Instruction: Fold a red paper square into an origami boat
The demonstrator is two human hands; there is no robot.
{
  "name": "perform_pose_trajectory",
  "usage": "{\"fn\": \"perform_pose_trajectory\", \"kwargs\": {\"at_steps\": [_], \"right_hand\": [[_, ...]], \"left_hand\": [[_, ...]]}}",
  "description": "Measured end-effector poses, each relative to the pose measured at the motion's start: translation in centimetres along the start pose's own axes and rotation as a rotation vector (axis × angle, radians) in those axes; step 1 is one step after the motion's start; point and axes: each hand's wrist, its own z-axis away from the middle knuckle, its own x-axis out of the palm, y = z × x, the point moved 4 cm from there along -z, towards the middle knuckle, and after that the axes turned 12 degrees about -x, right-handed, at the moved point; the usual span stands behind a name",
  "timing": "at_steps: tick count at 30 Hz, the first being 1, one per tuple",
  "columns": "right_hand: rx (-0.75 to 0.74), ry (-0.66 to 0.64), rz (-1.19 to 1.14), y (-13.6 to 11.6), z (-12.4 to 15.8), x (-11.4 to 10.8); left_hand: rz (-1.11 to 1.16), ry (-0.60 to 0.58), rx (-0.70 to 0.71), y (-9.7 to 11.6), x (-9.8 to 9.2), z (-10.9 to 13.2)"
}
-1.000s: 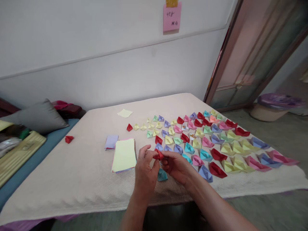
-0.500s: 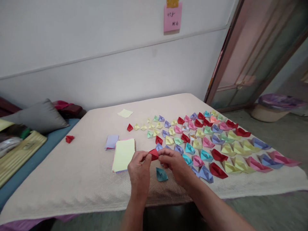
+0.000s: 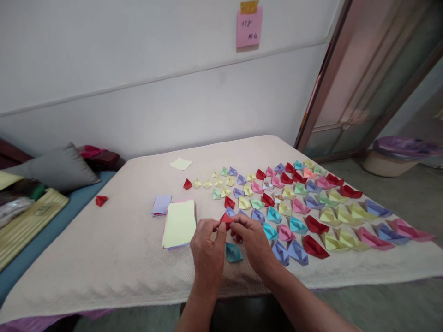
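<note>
A table (image 3: 104, 258) with a pale cloth fills the view. From its centre toward 3 o'clock lie many folded paper boats (image 3: 311, 207) in rows (red, yellow, pink, blue, green). A stack of paper sheets (image 3: 179, 223) lies at 9 o'clock from the hands. The left hand (image 3: 207, 251) and the right hand (image 3: 254, 242) both pinch a small red folded paper (image 3: 226, 218) between fingertips, above the cloth. A teal boat (image 3: 233, 252) lies just at 6 o'clock from it.
</note>
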Motion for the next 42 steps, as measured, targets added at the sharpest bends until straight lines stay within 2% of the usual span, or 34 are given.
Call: {"fn": "perform_pose_trajectory", "kwargs": {"at_steps": [4, 10, 14, 20, 26, 31, 42], "right_hand": [[0.022, -0.033, -0.053, -0.1, 0.0, 0.0], [0.158, -0.111, -0.268, 0.5, 0.0, 0.2], [0.184, -0.119, -0.305, 0.7, -0.1, 0.1], [0.206, -0.171, -0.267, 0.8, -0.2, 0.1], [0.219, -0.185, -0.168, 0.7, -0.3, -0.3], [0.152, -0.173, -0.03, 0.3, -0.4, -0.4], [0.001, -0.18, 0.18, 0.4, -0.9, -0.8]], "left_hand": [[0.189, -0.129, -0.16, -0.4, 0.1, -0.5], [0.623, -0.204, -0.566, -2.8, 0.5, -0.7], [0.768, -0.35, -0.692, -3.0, 1.1, -0.3], [0.72, -0.373, -0.706, -3.0, 1.0, -0.4], [0.542, -0.396, -0.682, -3.1, 1.0, -0.9], [0.433, -0.349, -0.585, -3.0, 1.0, -1.0], [0.474, -0.356, -0.578, -3.1, 0.9, -1.1]]}}
